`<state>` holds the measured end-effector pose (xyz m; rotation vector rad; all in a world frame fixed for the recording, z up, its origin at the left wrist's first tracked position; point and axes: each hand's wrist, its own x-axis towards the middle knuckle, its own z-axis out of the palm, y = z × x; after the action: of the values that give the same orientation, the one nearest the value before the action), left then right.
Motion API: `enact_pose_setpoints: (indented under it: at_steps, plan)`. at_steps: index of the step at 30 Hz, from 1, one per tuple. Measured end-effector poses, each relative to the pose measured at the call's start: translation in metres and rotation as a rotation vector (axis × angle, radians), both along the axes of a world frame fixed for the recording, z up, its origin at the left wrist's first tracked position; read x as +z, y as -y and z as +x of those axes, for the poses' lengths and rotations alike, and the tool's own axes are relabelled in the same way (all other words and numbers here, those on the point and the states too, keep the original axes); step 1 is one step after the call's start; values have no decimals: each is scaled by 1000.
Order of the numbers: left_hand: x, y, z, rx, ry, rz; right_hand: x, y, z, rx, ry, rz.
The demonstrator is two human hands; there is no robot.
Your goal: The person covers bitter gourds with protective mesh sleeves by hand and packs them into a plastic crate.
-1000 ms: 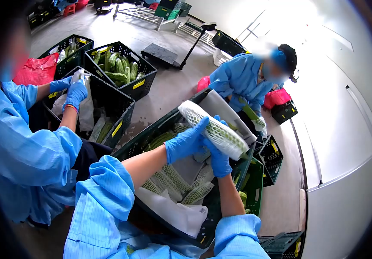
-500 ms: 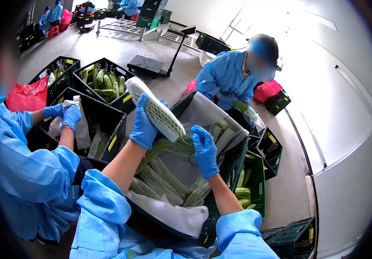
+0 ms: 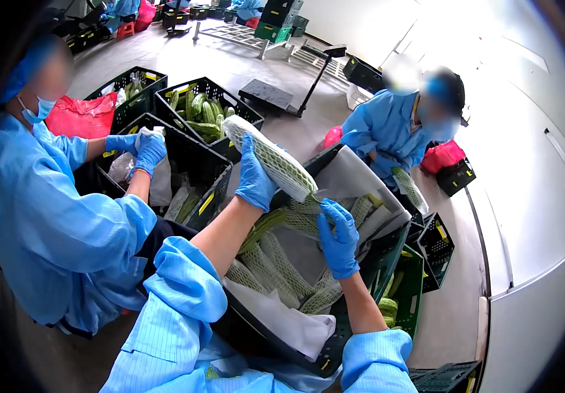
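My left hand (image 3: 256, 175), in a blue glove, is closed around a zucchini (image 3: 276, 164) in a white foam net, held tilted above the crate. Its green tip shows at the lower right end of the net. Close to that tip is my gloved right hand (image 3: 339, 239), its fingers partly bent and apart; I make out nothing held in it. Below both hands stands a dark green crate (image 3: 384, 259) lined with white sheeting (image 3: 282, 322). Several netted zucchini (image 3: 276, 265) lie inside it.
At left, a co-worker (image 3: 59, 223) handles a white wrapping over a black crate (image 3: 194, 173). Another crate holds bare zucchini (image 3: 204, 114). A second co-worker (image 3: 387, 131) at right holds a netted zucchini (image 3: 411, 190). A platform scale (image 3: 269, 97) stands behind; a green crate (image 3: 414, 288) is at right.
The whole view has shifted, with the scene now further right and lower. My left hand still grips the netted zucchini. The fingers of my right hand have spread a little near its tip.
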<state>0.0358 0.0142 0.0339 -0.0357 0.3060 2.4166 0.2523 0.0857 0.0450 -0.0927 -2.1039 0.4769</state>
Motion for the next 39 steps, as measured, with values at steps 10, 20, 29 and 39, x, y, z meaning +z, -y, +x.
enact_pose_setpoints:
  at_steps: [10,20,29,39]
  plan:
    - [1,-3,1,7,-25,72,14,7,0,-75,-119,10]
    - [11,4,15,-86,-144,35,-27,3,-2,-11,336,-699]
    - [15,3,6,-157,-225,10,0,4,7,184,535,-979]
    - [23,22,-18,-113,-325,40,12,-10,17,450,773,-1036]
